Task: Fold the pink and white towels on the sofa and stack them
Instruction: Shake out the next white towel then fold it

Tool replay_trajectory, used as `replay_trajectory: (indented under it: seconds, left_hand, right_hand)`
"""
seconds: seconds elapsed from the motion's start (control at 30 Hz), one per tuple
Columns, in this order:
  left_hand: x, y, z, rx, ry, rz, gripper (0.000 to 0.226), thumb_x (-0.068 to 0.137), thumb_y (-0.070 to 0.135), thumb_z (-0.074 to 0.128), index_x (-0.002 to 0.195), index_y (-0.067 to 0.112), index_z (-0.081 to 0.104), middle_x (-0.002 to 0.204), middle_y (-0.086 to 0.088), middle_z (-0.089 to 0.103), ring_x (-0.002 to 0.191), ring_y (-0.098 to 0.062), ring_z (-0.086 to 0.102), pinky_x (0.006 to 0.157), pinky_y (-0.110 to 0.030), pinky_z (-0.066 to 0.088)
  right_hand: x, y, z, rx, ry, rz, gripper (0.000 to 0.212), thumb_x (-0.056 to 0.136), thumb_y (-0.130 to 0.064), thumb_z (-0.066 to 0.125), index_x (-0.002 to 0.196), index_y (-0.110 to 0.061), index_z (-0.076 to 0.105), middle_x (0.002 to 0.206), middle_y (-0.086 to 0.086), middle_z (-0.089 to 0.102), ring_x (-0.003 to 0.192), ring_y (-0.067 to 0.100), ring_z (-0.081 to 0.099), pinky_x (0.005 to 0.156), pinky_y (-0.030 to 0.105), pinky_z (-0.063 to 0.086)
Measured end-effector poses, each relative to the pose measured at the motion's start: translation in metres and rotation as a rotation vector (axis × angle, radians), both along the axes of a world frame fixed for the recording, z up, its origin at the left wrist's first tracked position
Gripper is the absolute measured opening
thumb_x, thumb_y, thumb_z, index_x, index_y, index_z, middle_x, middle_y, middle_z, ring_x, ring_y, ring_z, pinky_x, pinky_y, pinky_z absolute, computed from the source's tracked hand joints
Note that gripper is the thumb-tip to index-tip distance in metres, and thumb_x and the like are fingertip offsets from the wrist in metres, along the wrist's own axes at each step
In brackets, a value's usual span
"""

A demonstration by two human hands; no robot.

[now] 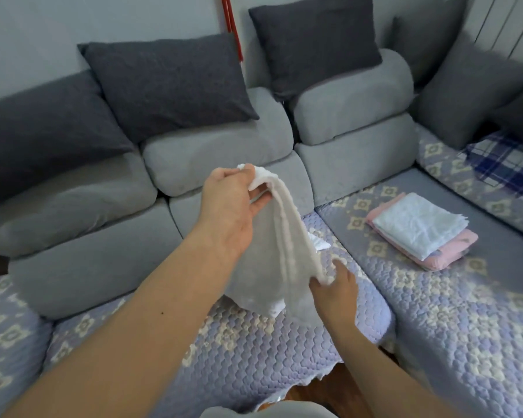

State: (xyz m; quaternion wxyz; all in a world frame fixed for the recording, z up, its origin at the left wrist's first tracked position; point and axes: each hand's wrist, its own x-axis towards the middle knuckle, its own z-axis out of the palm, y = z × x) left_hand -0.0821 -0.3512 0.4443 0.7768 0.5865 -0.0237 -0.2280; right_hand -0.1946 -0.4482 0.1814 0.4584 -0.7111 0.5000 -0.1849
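Observation:
A white towel hangs in the air over the middle sofa seat. My left hand pinches its top corner, raised high. Lower down, my right hand grips the towel's lower right edge. The cloth droops between the two hands in loose folds. On the seat to the right lies a stack of folded towels, white ones on top and pink ones beneath. Behind the hanging towel a bit of another white cloth shows on the seat, mostly hidden.
The grey sofa has a lilac quilted cover on its seats and dark grey cushions along the back. A blue plaid cloth lies at the far right. Wooden floor shows below the seat edge.

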Motion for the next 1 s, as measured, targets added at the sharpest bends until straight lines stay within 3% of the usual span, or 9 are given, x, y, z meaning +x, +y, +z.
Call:
replay_trajectory:
  seconds: [0.17,0.3,0.37,0.47,0.57,0.67,0.77,0.87,1.0]
  left_hand:
    - [-0.001,-0.016,0.006,-0.019,0.027,0.032,0.029,0.103,0.01,0.053,0.126,-0.006,0.052,0.108,-0.019,0.068,0.097,-0.031,0.072,0.089,-0.049,0.059]
    - [-0.002,-0.024,0.013,-0.025,0.02,0.046,0.01,0.103,0.008,0.052,0.104,0.001,0.058,0.087,-0.013,0.07,0.087,-0.027,0.072,0.088,-0.047,0.06]
    - [0.003,-0.025,0.014,-0.008,0.001,0.066,0.009,0.103,0.008,0.051,0.103,0.002,0.058,0.088,-0.012,0.07,0.087,-0.026,0.072,0.087,-0.044,0.061]
    - [0.028,-0.017,0.008,0.046,-0.042,0.146,0.009,0.104,0.008,0.049,0.101,0.005,0.057,0.091,-0.012,0.068,0.084,-0.023,0.071,0.084,-0.04,0.061]
    - [0.071,0.01,-0.016,0.1,0.01,0.23,0.017,0.103,0.004,0.045,0.091,0.01,0.055,0.087,-0.01,0.063,0.079,-0.02,0.064,0.083,-0.04,0.06]
    - [0.095,0.047,-0.061,0.167,0.149,0.264,0.025,0.103,0.0,0.038,0.086,0.011,0.052,0.078,-0.009,0.065,0.079,-0.019,0.059,0.106,-0.04,0.047]
    - [0.096,0.087,-0.114,0.219,0.323,0.365,0.026,0.104,0.001,0.032,0.086,0.011,0.049,0.087,-0.01,0.059,0.078,-0.017,0.054,0.108,-0.038,0.044]
    - [0.097,0.121,-0.152,0.291,0.416,0.419,0.028,0.105,0.004,0.029,0.118,0.006,0.054,0.097,-0.012,0.056,0.079,-0.018,0.056,0.103,-0.038,0.047]
    - [0.097,0.144,-0.173,0.342,0.438,0.445,0.043,0.105,0.003,0.029,0.146,0.004,0.041,0.091,-0.011,0.055,0.077,-0.019,0.056,0.093,-0.037,0.047]
  right_hand:
    - [-0.01,0.003,-0.047,0.473,-0.091,-0.289,0.072,0.089,-0.036,0.07,0.151,-0.019,0.037,0.134,0.012,0.055,0.091,0.023,0.06,0.069,0.034,0.049]
    - [-0.004,-0.008,-0.059,1.008,-0.361,-0.518,0.047,0.097,-0.039,0.062,0.136,-0.016,0.05,0.117,0.012,0.06,0.093,0.029,0.064,0.09,0.051,0.056]
    - [-0.001,-0.019,-0.061,1.074,-0.464,-0.611,0.042,0.098,-0.034,0.062,0.133,-0.013,0.052,0.121,0.015,0.059,0.098,0.034,0.065,0.082,0.047,0.059]
    - [-0.012,-0.042,-0.053,0.804,-0.286,-0.629,0.037,0.094,-0.014,0.061,0.128,-0.002,0.051,0.111,0.02,0.063,0.088,0.034,0.067,0.059,0.033,0.053]
    - [-0.036,-0.077,-0.049,0.376,-0.007,-0.491,0.038,0.09,-0.015,0.061,0.126,-0.012,0.05,0.099,0.015,0.067,0.076,0.031,0.064,0.061,0.034,0.053]
    - [-0.051,-0.103,-0.043,0.107,0.036,-0.312,0.047,0.092,-0.009,0.054,0.136,-0.023,0.041,0.112,0.008,0.064,0.084,0.03,0.062,0.061,0.038,0.052]
    - [-0.065,-0.109,-0.046,-0.289,0.147,0.095,0.034,0.094,0.0,0.048,0.123,-0.017,0.046,0.126,0.001,0.05,0.079,0.026,0.055,0.055,0.034,0.042]
    - [-0.082,-0.114,-0.06,-0.793,0.247,0.554,0.032,0.078,0.01,0.063,0.097,-0.01,0.048,0.131,0.009,0.047,0.052,0.027,0.04,0.042,0.037,0.041]
    - [-0.091,-0.113,-0.055,-0.967,0.231,0.832,0.057,0.059,0.02,0.068,0.106,-0.012,0.067,0.137,0.013,0.05,0.041,0.017,0.031,0.032,0.028,0.033]
